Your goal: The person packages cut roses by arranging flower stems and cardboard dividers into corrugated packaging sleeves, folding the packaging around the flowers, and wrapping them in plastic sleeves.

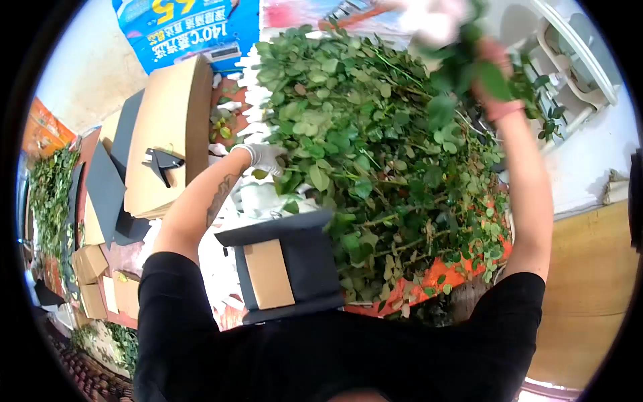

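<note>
My right hand (494, 80), in a pinkish glove, is raised at the upper right and closed around leafy rose stems. Their pale pink-white bloom (435, 21) is smeared by motion near the top edge. My left hand (266, 158), in a white glove, lies at the left edge of a big heap of leafy rose stems (362, 141). Its fingers reach out toward the leaves, with the tips partly hidden. White-sleeved flower heads (256, 97) line that edge of the heap, just beyond this hand.
A black sheet with a cardboard piece (269, 273) lies close to my body. To the left stand a cardboard stack (164, 127) with a black stapler-like tool (161, 165) on it, and dark boards (110, 194). A white rack (569, 67) stands at upper right, a wooden panel (583, 288) below.
</note>
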The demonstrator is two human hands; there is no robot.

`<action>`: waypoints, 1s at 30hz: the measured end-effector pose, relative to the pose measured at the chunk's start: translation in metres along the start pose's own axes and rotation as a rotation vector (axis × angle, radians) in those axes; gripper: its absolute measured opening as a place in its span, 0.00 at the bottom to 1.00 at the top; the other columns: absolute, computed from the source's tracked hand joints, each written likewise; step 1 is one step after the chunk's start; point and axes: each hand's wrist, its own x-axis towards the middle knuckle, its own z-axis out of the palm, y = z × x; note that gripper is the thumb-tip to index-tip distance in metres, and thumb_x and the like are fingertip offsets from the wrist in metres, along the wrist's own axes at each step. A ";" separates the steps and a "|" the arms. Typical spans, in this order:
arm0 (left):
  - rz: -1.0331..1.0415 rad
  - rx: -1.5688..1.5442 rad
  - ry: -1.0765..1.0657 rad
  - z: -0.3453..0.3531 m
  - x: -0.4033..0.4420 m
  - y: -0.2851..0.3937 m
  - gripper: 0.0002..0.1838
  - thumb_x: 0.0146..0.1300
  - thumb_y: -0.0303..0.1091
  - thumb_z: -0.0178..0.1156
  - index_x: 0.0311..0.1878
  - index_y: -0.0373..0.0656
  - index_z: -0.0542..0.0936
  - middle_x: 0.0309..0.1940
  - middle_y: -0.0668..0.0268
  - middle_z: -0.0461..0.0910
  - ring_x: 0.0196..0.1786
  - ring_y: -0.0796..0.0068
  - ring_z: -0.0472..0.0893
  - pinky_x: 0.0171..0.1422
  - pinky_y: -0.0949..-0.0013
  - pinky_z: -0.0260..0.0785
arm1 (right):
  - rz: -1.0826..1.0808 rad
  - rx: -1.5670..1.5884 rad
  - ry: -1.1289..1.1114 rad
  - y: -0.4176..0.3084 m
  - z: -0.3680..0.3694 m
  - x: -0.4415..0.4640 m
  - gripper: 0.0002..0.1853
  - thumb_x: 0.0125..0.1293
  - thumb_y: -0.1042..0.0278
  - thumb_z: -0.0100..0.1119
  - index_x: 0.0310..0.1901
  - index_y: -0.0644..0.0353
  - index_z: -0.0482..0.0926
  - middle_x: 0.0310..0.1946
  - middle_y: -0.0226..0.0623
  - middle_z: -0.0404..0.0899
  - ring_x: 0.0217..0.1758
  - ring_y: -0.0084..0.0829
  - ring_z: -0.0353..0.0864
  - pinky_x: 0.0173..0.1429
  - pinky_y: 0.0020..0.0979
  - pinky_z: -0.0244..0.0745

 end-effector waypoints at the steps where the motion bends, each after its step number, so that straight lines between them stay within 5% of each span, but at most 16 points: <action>1: 0.010 0.044 0.013 -0.006 -0.003 -0.003 0.41 0.47 0.44 0.62 0.67 0.42 0.65 0.54 0.53 0.76 0.53 0.59 0.77 0.58 0.65 0.68 | -0.105 -0.127 -0.058 -0.032 0.021 0.008 0.12 0.59 0.68 0.48 0.46 0.51 0.71 0.36 0.31 0.72 0.37 0.27 0.73 0.38 0.29 0.70; 5: 0.042 -0.275 0.472 -0.037 0.001 -0.075 0.26 0.54 0.30 0.56 0.59 0.37 0.73 0.51 0.57 0.79 0.52 0.69 0.78 0.57 0.70 0.69 | -0.251 -0.062 -0.418 -0.134 0.118 -0.007 0.06 0.53 0.71 0.53 0.34 0.53 0.70 0.31 0.33 0.73 0.33 0.27 0.74 0.34 0.28 0.71; 6: -0.022 -0.370 0.626 -0.047 -0.015 -0.068 0.23 0.55 0.31 0.56 0.56 0.36 0.74 0.50 0.57 0.79 0.51 0.70 0.79 0.56 0.71 0.69 | -0.325 0.114 -0.228 -0.147 0.161 -0.027 0.12 0.52 0.69 0.49 0.41 0.52 0.71 0.30 0.36 0.71 0.33 0.33 0.74 0.33 0.31 0.69; 9: 0.016 -0.367 1.057 -0.049 -0.013 -0.084 0.23 0.55 0.37 0.56 0.54 0.37 0.75 0.45 0.51 0.80 0.48 0.55 0.80 0.54 0.62 0.71 | -0.389 0.086 -0.509 -0.192 0.179 -0.038 0.18 0.53 0.62 0.55 0.47 0.54 0.74 0.38 0.44 0.76 0.40 0.39 0.77 0.43 0.38 0.73; 11: 0.047 0.003 0.981 -0.054 -0.046 -0.054 0.21 0.54 0.38 0.58 0.51 0.40 0.77 0.43 0.53 0.80 0.50 0.56 0.78 0.56 0.62 0.69 | -0.359 0.187 -1.375 -0.202 0.169 -0.003 0.29 0.48 0.45 0.62 0.48 0.56 0.77 0.45 0.46 0.78 0.49 0.42 0.78 0.54 0.40 0.72; 13: 0.164 0.224 1.063 -0.047 -0.051 -0.060 0.20 0.52 0.37 0.59 0.49 0.43 0.79 0.41 0.56 0.79 0.51 0.55 0.76 0.58 0.60 0.68 | -0.293 0.401 -1.119 -0.190 0.191 0.043 0.26 0.48 0.48 0.60 0.47 0.55 0.80 0.51 0.45 0.77 0.53 0.43 0.77 0.58 0.42 0.71; 14: 0.151 0.209 1.053 -0.042 -0.050 -0.063 0.20 0.52 0.37 0.59 0.49 0.43 0.79 0.41 0.56 0.79 0.51 0.55 0.76 0.58 0.60 0.68 | -0.184 0.519 -0.957 -0.186 0.199 0.070 0.35 0.50 0.49 0.59 0.59 0.61 0.71 0.52 0.48 0.76 0.54 0.41 0.77 0.57 0.36 0.73; 16: 0.106 0.060 1.009 -0.039 -0.050 -0.065 0.16 0.54 0.39 0.57 0.45 0.46 0.81 0.42 0.58 0.79 0.50 0.57 0.77 0.55 0.59 0.68 | -0.166 0.412 -0.474 -0.180 0.263 0.098 0.36 0.51 0.52 0.58 0.62 0.61 0.66 0.55 0.49 0.72 0.57 0.44 0.73 0.61 0.37 0.69; 18: 0.110 0.007 0.913 -0.035 -0.040 -0.070 0.16 0.53 0.35 0.58 0.46 0.43 0.80 0.43 0.56 0.79 0.49 0.55 0.77 0.55 0.59 0.68 | -0.091 0.324 -0.498 -0.194 0.307 0.104 0.37 0.53 0.54 0.58 0.64 0.60 0.63 0.57 0.49 0.69 0.59 0.46 0.71 0.63 0.39 0.66; 20: 0.253 -0.005 1.056 -0.022 -0.030 -0.076 0.15 0.53 0.34 0.58 0.44 0.42 0.80 0.44 0.56 0.79 0.51 0.54 0.76 0.57 0.58 0.67 | -0.015 0.240 -0.519 -0.210 0.331 0.118 0.37 0.54 0.57 0.57 0.66 0.59 0.60 0.59 0.49 0.66 0.61 0.48 0.68 0.64 0.42 0.64; 22: 0.271 -0.002 1.113 -0.015 -0.034 -0.073 0.13 0.53 0.33 0.59 0.43 0.42 0.81 0.46 0.56 0.79 0.53 0.54 0.75 0.60 0.58 0.66 | -0.008 0.197 -0.771 -0.223 0.353 0.117 0.37 0.57 0.61 0.55 0.68 0.57 0.55 0.62 0.50 0.60 0.63 0.51 0.65 0.65 0.46 0.62; 23: 0.272 -0.040 1.074 -0.012 -0.037 -0.073 0.13 0.53 0.32 0.58 0.42 0.42 0.81 0.47 0.55 0.78 0.55 0.54 0.74 0.62 0.58 0.65 | -0.024 0.116 -0.589 -0.228 0.365 0.105 0.31 0.58 0.67 0.52 0.65 0.58 0.60 0.59 0.51 0.65 0.60 0.49 0.68 0.61 0.43 0.65; 26: 0.224 -0.146 0.973 -0.001 -0.034 -0.081 0.12 0.54 0.31 0.59 0.42 0.42 0.81 0.49 0.56 0.78 0.58 0.55 0.72 0.65 0.58 0.62 | 0.048 0.143 -0.681 -0.230 0.367 0.115 0.25 0.59 0.67 0.51 0.60 0.58 0.65 0.54 0.48 0.71 0.56 0.46 0.72 0.57 0.42 0.67; 30: 0.276 -0.047 1.145 0.002 -0.038 -0.086 0.10 0.55 0.31 0.58 0.40 0.42 0.81 0.45 0.59 0.80 0.54 0.57 0.75 0.61 0.58 0.64 | 0.056 0.123 -0.499 -0.219 0.359 0.118 0.18 0.57 0.67 0.53 0.50 0.54 0.72 0.44 0.41 0.78 0.49 0.41 0.78 0.52 0.38 0.69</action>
